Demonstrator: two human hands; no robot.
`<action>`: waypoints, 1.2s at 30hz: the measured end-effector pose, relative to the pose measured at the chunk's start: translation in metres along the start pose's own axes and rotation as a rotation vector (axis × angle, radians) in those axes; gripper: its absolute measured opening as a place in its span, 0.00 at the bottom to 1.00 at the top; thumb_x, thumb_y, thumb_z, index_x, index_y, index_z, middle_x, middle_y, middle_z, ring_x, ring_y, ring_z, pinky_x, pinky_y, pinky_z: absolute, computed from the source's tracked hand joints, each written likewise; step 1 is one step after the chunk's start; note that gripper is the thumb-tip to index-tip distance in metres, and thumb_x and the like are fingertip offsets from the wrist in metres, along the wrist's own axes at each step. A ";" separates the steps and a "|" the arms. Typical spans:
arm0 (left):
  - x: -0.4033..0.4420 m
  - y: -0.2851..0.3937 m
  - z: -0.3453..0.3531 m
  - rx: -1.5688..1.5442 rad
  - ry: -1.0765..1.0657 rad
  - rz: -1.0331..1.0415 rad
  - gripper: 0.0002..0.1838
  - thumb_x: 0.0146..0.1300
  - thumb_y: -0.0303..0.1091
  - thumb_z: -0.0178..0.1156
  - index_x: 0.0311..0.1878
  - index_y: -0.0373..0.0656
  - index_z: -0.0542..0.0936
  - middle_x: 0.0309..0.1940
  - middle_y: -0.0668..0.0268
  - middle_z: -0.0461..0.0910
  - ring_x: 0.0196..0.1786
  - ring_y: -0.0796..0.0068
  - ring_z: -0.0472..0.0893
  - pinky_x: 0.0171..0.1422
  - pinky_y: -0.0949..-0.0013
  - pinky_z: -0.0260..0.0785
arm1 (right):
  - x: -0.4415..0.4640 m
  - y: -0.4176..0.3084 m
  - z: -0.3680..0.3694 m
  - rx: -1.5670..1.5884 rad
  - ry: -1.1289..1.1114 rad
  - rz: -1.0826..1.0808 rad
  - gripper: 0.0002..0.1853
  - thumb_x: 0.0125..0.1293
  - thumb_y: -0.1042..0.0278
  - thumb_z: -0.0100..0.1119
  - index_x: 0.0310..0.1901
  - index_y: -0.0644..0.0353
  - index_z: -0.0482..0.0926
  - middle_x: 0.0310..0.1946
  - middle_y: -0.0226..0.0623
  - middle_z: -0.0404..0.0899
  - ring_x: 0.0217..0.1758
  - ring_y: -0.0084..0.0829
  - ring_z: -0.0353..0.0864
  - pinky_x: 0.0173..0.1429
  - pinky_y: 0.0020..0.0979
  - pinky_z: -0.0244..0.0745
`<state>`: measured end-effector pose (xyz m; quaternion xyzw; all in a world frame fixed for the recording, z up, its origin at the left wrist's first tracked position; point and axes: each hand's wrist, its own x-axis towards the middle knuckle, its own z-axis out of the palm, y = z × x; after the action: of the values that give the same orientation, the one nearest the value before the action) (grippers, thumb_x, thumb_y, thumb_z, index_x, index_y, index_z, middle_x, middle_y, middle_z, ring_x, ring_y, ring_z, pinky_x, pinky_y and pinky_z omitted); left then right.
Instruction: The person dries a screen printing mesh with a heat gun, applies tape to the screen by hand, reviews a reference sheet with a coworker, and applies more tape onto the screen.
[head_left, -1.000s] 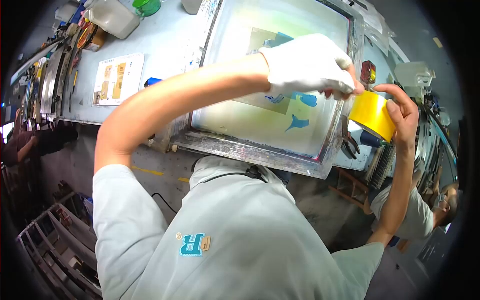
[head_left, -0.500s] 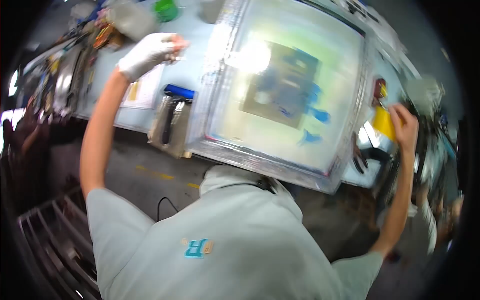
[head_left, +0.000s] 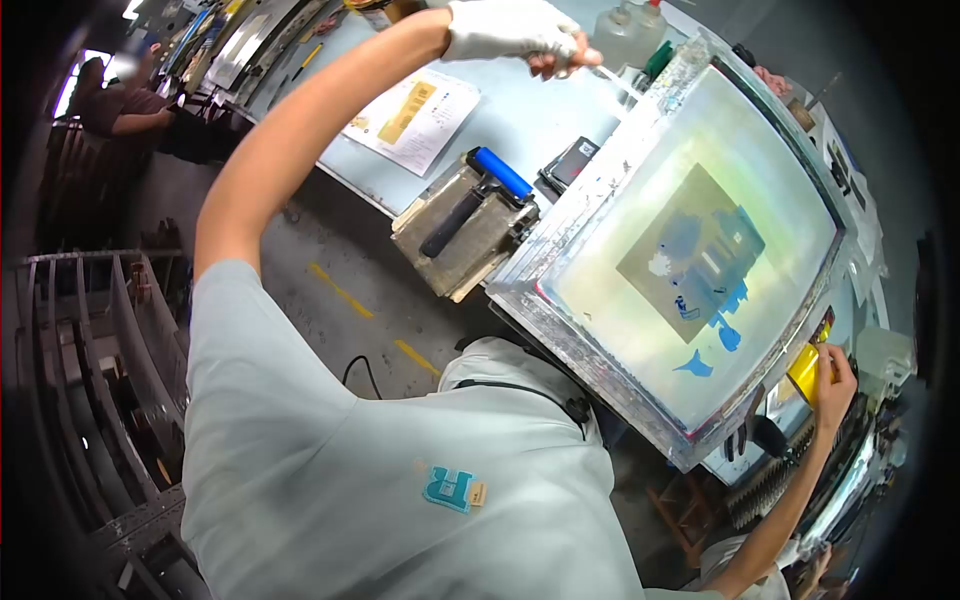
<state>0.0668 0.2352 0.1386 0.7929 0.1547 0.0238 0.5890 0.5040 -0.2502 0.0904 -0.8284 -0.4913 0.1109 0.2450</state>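
My left hand [head_left: 545, 48], in a white glove with bare fingertips, is closed around a thin white stick-like piece [head_left: 620, 84]. It is above the table, near the upper left rim of a screen-printing frame [head_left: 575, 232]. The frame's pale mesh [head_left: 610, 300] shows a grey-brown rectangle [head_left: 650, 250] with blue patches [head_left: 730, 335]. My bare right hand [head_left: 836, 388] is beyond the frame's right side, fingers closed at the edge of a yellow object [head_left: 805, 373] whose kind I cannot make out. Part of that object is hidden by the fingers.
A blue roller [head_left: 502, 173] with a black handle lies on a worn block [head_left: 470, 225] left of the frame. Nearby are a black box [head_left: 572, 160], printed papers [head_left: 420, 118] and a clear jug [head_left: 630, 35]. Metal racks [head_left: 100, 380] and a seated person [head_left: 125, 108] are at left.
The view has turned left and the frame now appears tilted further. My left hand has moved across to the frame's upper left side. My right hand stays at the yellow object.
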 end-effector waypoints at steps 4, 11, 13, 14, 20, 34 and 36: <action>0.008 0.019 -0.005 0.118 0.047 -0.165 0.16 0.67 0.47 0.65 0.38 0.42 0.83 0.27 0.70 0.78 0.31 0.79 0.76 0.36 0.72 0.71 | 0.000 0.001 0.000 0.053 0.043 0.026 0.12 0.74 0.64 0.59 0.44 0.66 0.81 0.34 0.27 0.81 0.36 0.16 0.74 0.41 0.20 0.70; 0.014 0.000 -0.011 0.199 -0.120 -0.020 0.19 0.72 0.48 0.59 0.45 0.39 0.82 0.33 0.67 0.80 0.38 0.78 0.78 0.45 0.71 0.72 | -0.005 0.007 0.002 -0.004 0.070 0.014 0.12 0.73 0.63 0.60 0.41 0.66 0.81 0.28 0.24 0.75 0.32 0.15 0.70 0.37 0.19 0.66; 0.005 -0.008 -0.016 0.329 -0.072 -0.131 0.18 0.75 0.45 0.54 0.54 0.40 0.80 0.43 0.63 0.81 0.46 0.71 0.79 0.52 0.66 0.72 | -0.001 0.007 0.002 -0.083 0.066 -0.030 0.11 0.71 0.65 0.61 0.43 0.66 0.83 0.29 0.33 0.82 0.33 0.19 0.78 0.40 0.25 0.73; 0.012 -0.008 -0.018 0.405 -0.102 -0.221 0.19 0.75 0.44 0.52 0.58 0.41 0.79 0.50 0.59 0.83 0.52 0.65 0.80 0.59 0.61 0.71 | -0.002 -0.010 0.001 -0.056 0.040 -0.030 0.12 0.70 0.65 0.61 0.45 0.66 0.84 0.30 0.39 0.84 0.34 0.22 0.81 0.41 0.27 0.75; 0.011 -0.016 0.016 0.298 0.085 -0.215 0.21 0.70 0.52 0.60 0.28 0.47 0.72 0.24 0.74 0.72 0.29 0.83 0.69 0.38 0.75 0.63 | -0.012 -0.049 0.003 -0.075 0.020 0.102 0.13 0.67 0.62 0.65 0.40 0.66 0.84 0.28 0.37 0.84 0.32 0.21 0.79 0.41 0.26 0.75; -0.001 -0.058 0.016 0.071 0.084 -0.223 0.14 0.72 0.40 0.60 0.31 0.45 0.73 0.25 0.74 0.72 0.30 0.84 0.69 0.39 0.77 0.63 | -0.017 -0.042 0.010 -0.168 0.000 0.017 0.17 0.67 0.56 0.64 0.39 0.65 0.83 0.30 0.43 0.84 0.29 0.37 0.82 0.39 0.30 0.77; -0.006 -0.060 0.013 0.082 0.085 -0.184 0.15 0.72 0.40 0.60 0.30 0.45 0.71 0.25 0.75 0.71 0.31 0.84 0.69 0.40 0.77 0.63 | -0.020 -0.045 0.009 -0.255 0.004 -0.009 0.16 0.69 0.57 0.60 0.38 0.64 0.83 0.30 0.47 0.82 0.29 0.48 0.81 0.36 0.35 0.75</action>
<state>0.0514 0.2367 0.0790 0.7971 0.2524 -0.0033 0.5485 0.4565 -0.2470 0.1047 -0.8509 -0.5047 0.0446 0.1391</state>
